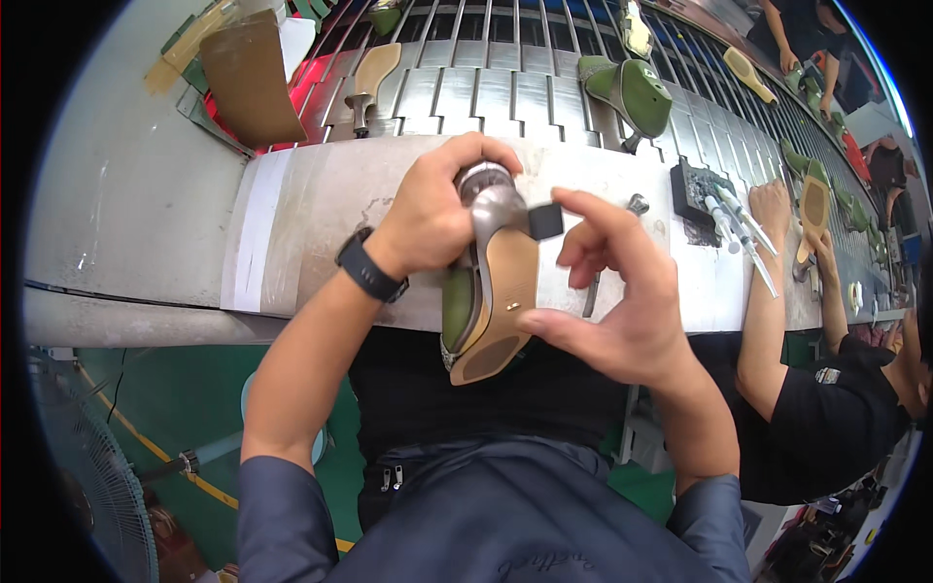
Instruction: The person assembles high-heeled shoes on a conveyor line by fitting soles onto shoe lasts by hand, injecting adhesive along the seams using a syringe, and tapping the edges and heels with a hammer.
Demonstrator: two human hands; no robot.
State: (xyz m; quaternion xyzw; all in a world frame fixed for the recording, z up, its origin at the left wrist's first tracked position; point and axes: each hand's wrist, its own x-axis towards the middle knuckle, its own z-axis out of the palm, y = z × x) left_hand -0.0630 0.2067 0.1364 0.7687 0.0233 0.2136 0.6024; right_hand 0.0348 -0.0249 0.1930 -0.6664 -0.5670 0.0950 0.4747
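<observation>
1. The green shoe (511,277), sole facing up, is above the near edge of the tabletop (321,209).
2. Left grip (432,209): wrapped around the shoe's heel end.
3. Right grip (632,291): to the shoe's right, thumb and index finger spread apart; index fingertip at a small black block (546,222) beside the shoe's heel, thumb near the sole's edge.
4. Farther right of the shoe: a dark box (686,185) with syringes (721,219).
5. Beyond the shoe: a slatted conveyor (466,102).

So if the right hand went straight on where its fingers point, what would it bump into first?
Probably the small black piece, then the shoe. Depth is unclear, so the right hand may already touch one.
</observation>
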